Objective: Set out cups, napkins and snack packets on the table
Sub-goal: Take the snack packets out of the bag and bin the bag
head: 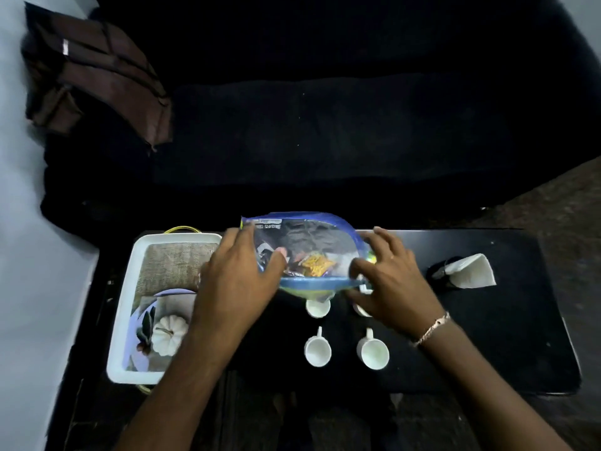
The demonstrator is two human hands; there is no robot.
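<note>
Bag: I hold a clear zip bag (305,252) with a blue rim at the centre of the frame, above the desk (507,336) and over the far pair of cups.
Left hand: my left hand (240,275) is grasping the bag's left edge, thumb on the near face.
Right hand: my right hand (387,271) pinches the bag's right corner by the blue rim.
Contents: snack packets (317,265) show through the film, one yellow; I cannot count them, the view is blurred.
Handling: I judge it light, limp and slippery, so it will sag between my hands; the stiffer rim is the best hold.
Cups: four white cups (318,348) stand below the bag; the far two are partly hidden.
Napkin: a white napkin (471,270) lies at the right of the desk.
Tray: a white tray (122,320) sits at the left.
</note>
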